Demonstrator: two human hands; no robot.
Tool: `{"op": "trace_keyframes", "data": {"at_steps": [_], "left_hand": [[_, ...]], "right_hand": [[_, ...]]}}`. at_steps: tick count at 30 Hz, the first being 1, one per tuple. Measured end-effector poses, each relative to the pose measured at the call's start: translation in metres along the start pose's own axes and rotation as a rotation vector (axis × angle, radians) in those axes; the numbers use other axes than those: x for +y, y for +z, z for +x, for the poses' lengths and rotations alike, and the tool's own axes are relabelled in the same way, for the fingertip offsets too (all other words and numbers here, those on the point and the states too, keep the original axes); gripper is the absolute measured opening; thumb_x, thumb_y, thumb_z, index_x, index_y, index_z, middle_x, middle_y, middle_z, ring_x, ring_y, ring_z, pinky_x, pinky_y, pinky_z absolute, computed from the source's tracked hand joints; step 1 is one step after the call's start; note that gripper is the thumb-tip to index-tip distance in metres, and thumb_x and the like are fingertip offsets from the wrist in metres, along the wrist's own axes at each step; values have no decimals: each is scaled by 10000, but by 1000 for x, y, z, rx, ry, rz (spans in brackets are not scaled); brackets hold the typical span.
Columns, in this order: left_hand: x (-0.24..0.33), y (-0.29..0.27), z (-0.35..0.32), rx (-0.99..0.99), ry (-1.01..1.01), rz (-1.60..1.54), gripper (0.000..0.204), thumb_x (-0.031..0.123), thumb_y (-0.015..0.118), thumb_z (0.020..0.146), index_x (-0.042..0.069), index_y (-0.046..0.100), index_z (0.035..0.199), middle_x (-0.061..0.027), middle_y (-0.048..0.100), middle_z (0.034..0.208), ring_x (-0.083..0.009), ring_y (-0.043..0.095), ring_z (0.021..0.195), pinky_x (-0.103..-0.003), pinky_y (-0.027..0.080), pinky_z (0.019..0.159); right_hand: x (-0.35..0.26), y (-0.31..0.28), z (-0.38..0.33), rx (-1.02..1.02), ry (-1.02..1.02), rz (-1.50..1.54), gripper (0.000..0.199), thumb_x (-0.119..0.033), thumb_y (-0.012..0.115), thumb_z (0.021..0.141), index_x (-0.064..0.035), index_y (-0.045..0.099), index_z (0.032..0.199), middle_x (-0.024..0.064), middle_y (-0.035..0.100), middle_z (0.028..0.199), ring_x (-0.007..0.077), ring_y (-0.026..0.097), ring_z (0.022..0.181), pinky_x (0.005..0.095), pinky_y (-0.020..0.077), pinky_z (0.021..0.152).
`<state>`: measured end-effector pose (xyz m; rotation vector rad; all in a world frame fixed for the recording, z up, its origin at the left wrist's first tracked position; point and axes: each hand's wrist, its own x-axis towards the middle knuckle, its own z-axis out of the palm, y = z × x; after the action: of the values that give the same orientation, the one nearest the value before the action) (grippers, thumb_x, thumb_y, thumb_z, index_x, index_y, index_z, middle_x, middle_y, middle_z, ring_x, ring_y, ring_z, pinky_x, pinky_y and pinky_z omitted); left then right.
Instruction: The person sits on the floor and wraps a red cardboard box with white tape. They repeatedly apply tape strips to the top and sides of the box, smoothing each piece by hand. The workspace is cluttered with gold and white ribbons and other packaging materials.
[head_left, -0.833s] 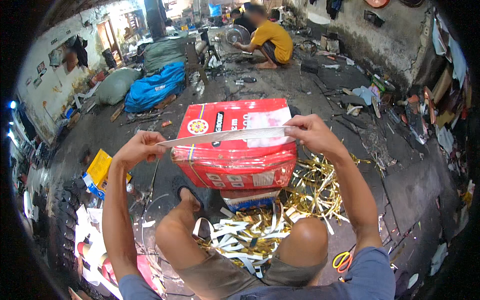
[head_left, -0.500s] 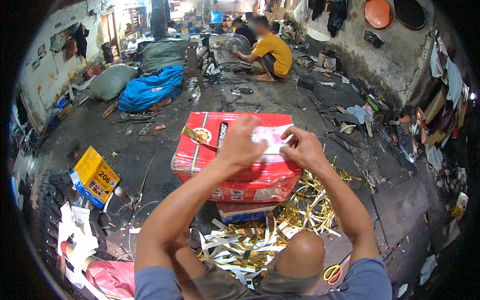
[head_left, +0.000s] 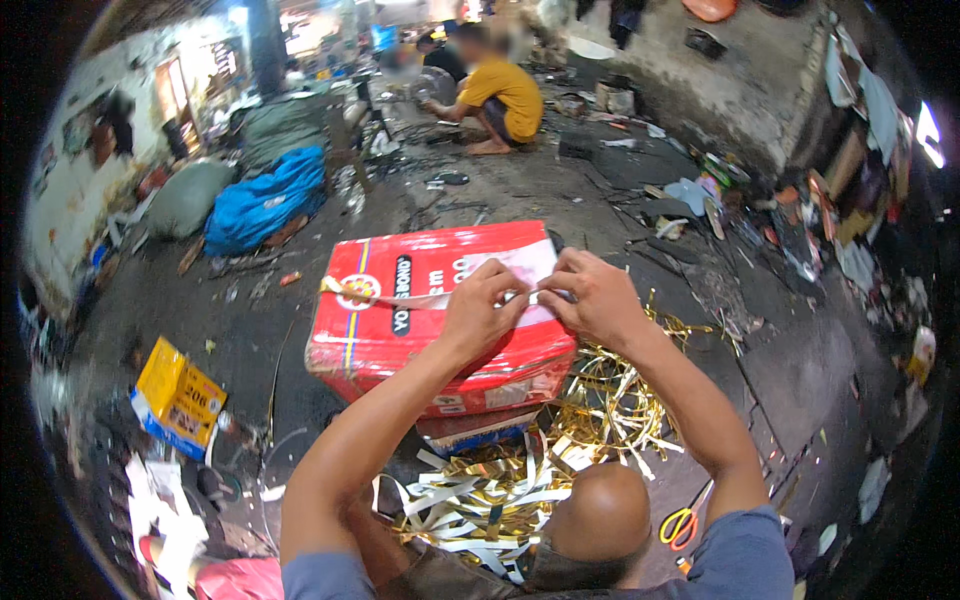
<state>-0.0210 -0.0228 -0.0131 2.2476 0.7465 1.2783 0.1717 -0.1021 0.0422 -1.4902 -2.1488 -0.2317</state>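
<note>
with left hand and right hand each seemingly pinching the narrow strip, which trails left across the red box, working both grips close together under light tension should limit twisting.

The carton is red (a yellow-and-blue stripe crosses it), with a flower pattern in red and yellow on white. The strip shows pale and gold; the heaped strips mix white and gold. Scissor handles are yellow and orange, the sack bright blue.
</note>
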Motion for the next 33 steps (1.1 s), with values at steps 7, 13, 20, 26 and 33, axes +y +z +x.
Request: {"op": "trace_keyframes", "data": {"at_steps": [7, 13, 20, 26, 33], "left_hand": [[-6, -6, 4, -109, -110, -120, 117, 104, 797, 822, 39, 787, 919, -67, 654, 859, -159, 590, 766, -330, 475, 672], [-8, -2, 5, -89, -189, -186, 145, 120, 849, 807, 37, 793, 911, -67, 686, 840, -152, 643, 744, -308, 515, 679], [-1, -4, 5, -70, -299, -155, 146, 158, 818, 812, 32, 787, 878, -87, 711, 847, -185, 677, 754, -326, 536, 694], [-3, -9, 35, -265, -176, 150, 166, 197, 747, 782, 49, 792, 844, -145, 742, 846, -315, 716, 773, -425, 580, 739], [-11, -5, 38, -234, 139, 4, 159, 159, 730, 771, 5, 766, 796, -178, 710, 792, -344, 692, 761, -436, 559, 733]], "right_hand": [[3, -4, 6, -129, -30, 31, 245, -286, 685, 939, -54, 757, 960, 126, 632, 1042, 318, 677, 962, 466, 567, 835], [12, 13, 0, 26, 110, 285, 229, -282, 777, 857, -65, 799, 926, 137, 626, 1001, 326, 676, 910, 458, 539, 821], [20, 47, 1, 129, 419, 687, 119, -145, 784, 815, -31, 780, 849, 13, 602, 667, 114, 575, 656, 313, 458, 590], [22, 51, 12, 67, 574, 866, 103, -120, 746, 837, -34, 698, 868, 14, 651, 699, 72, 577, 626, 282, 431, 543], [28, 64, -3, 250, 643, 1032, 403, -283, 857, 881, -41, 541, 948, 0, 564, 721, 58, 508, 621, 266, 394, 513]]}}
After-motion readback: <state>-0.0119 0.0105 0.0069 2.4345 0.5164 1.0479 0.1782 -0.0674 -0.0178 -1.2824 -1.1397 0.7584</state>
